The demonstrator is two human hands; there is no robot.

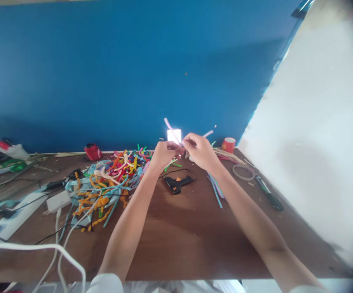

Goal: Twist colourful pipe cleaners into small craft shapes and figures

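Observation:
Raised over the back of the table, my left hand (166, 154) and my right hand (196, 148) meet with fingertips nearly touching. Both are closed in a pinch on a pale pink pipe cleaner (168, 123). One pale end sticks up above the left fingers, and another pale end shows behind the right hand. The fingers hide the middle, so I cannot tell whether it is one piece or two. Behind them a bright phone-like screen (174, 135) stands near the wall. Below the hands a black glue gun (176, 184) lies on the brown table (170, 236).
A tangled heap of colored pipe cleaners (103, 195) lies left. Further left are a power strip (14, 221), a white adapter (58, 201) and loose cables. Blue strips (215, 193), a tape ring (243, 172), a cutter-like tool (269, 193) and a red roll (228, 145) lie right.

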